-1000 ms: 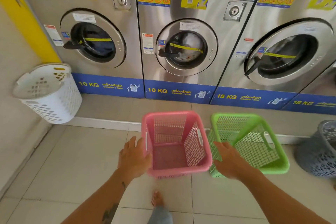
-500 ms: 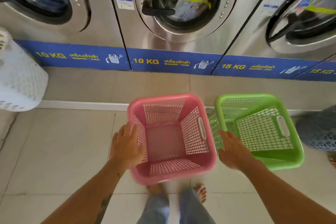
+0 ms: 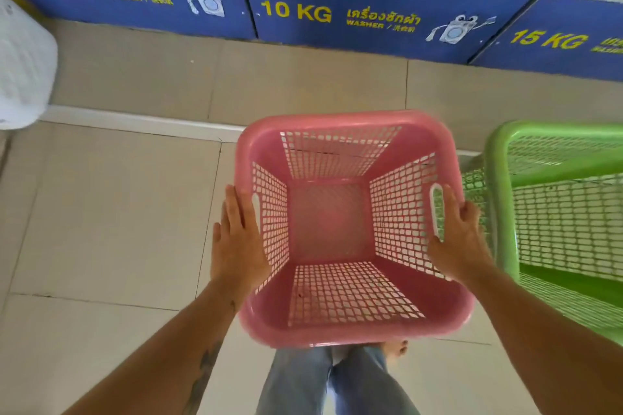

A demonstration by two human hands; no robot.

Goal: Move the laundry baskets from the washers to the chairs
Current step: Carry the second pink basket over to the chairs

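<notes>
An empty pink laundry basket point(image 3: 337, 333) sits in the middle of the view, seen from straight above. My left hand point(image 3: 237, 239) lies flat against its left rim beside the handle slot. My right hand point(image 3: 460, 239) grips the right rim at the other handle slot. An empty green laundry basket point(image 3: 566, 199) stands close to the right of the pink one, partly cut off by the frame edge. The washers point(image 3: 337, 7) show only their blue base panels along the top. No chairs are in view.
A white basket point(image 3: 23, 71) is at the far left, against the raised tiled step point(image 3: 236, 77) under the washers. Beige floor tiles point(image 3: 101, 212) spread to the left. My legs and bare feet point(image 3: 337, 381) are directly under the pink basket.
The view has tilted down and closed in on the pink basket. My right hand left the green basket's side and took the pink basket's right rim; my left hand stayed on the left rim.
</notes>
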